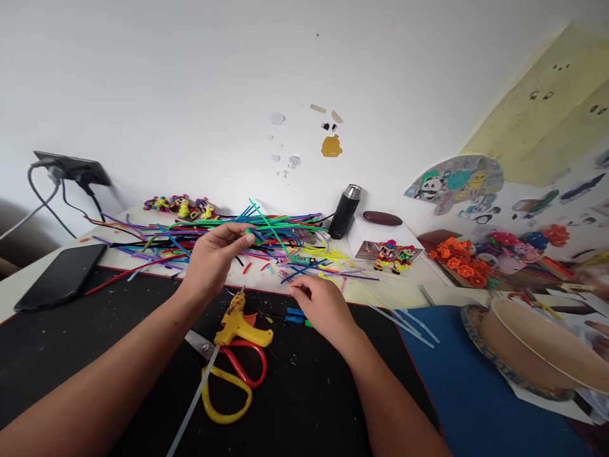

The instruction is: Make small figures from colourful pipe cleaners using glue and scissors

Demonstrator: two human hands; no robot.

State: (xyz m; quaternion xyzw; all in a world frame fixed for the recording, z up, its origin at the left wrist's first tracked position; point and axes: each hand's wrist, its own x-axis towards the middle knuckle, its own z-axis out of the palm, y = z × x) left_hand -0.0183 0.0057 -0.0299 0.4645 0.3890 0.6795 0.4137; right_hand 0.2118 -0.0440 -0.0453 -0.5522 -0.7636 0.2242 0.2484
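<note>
My left hand (214, 257) is raised above the desk, its fingers pinched on a small green and blue pipe-cleaner piece (255, 236). My right hand (321, 306) hovers low over the black mat (95, 355), fingers curled down towards short blue and green pipe-cleaner bits (295, 315); whether it holds one is hidden. A heap of coloured pipe cleaners (228, 235) lies just beyond both hands. A yellow glue gun (239, 324) and red-and-yellow scissors (233, 381) lie on the mat between my forearms.
A black flask (344, 212) stands behind the heap. Small pipe-cleaner figures (394, 255) and orange flowers (459, 261) sit at the right. A dark tablet (61, 276) lies at the left. A beige bowl (537, 346) rests on a blue mat (466, 393). Clear glue sticks (404, 320) lie nearby.
</note>
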